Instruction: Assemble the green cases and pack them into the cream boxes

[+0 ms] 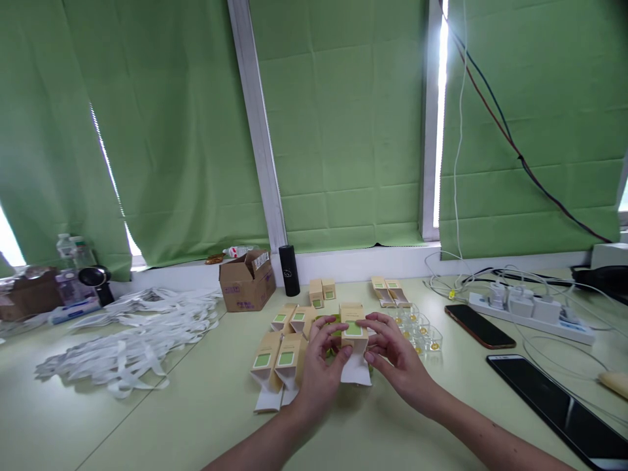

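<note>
I'm watching two bare hands holding one small tan paper box with a green square label [354, 329]. The left hand [320, 369] is pinching its nine o'clock side, with the thumb pressing near the front bottom edge. The right hand [398, 358] is pinching its three o'clock side. The fingers are bending, and each hand is opening only a little. The box is sitting right between the fingertips, and its white paper flap [356, 371] is hanging down at six o'clock. I can't tell if the box is touching the pale yellow-green table [196, 418].

From the held box, more tan boxes with green labels [289, 358] are standing at nine and ten o'clock, with the front ones showing white flaps. Two more open tan boxes [390, 292] are lying at one o'clock. Little clear plastic cups with yellow bits inside [417, 331] are sitting at three o'clock, near the right hand. A long pile of flat white straps [122, 347] is lying farther off at nine o'clock.
</note>
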Tool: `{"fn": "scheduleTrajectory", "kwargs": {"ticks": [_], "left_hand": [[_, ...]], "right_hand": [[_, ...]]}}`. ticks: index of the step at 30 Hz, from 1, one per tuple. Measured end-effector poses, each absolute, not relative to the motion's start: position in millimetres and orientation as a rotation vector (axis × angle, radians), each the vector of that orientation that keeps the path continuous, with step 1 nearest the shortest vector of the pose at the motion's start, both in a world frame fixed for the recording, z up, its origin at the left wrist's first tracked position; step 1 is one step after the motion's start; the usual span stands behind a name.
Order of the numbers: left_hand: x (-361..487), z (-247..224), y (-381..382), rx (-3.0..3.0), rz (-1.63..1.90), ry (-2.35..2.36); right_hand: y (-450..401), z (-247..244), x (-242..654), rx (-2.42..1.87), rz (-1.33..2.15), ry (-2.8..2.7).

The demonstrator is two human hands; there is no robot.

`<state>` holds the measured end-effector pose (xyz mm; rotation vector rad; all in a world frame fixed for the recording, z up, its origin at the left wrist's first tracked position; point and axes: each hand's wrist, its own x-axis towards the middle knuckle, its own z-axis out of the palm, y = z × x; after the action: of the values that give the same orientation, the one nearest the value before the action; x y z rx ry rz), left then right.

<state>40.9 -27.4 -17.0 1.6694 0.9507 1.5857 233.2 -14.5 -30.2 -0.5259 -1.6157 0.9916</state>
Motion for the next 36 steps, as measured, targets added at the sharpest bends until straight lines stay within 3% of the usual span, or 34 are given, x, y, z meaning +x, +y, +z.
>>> {"fn": "scheduleTrajectory", "kwargs": {"ticks": [16,28,36], "left_hand": [[41.7,-16.2,-31.8,1.777,1.579,1.019],[33.2,-21.9,-33.6,1.948,1.266,0.748],[37.5,-24.8,-32.6,1.926,1.358,0.807]], "right_hand": [[-10.5,-31.3,227.1,-0.59,0.977,-1.529],[-7.5,-25.1,231.6,-0.628,0.932,-1.468],[-9.1,-27.8,230.8,-0.608,0.945,-1.509]]}}
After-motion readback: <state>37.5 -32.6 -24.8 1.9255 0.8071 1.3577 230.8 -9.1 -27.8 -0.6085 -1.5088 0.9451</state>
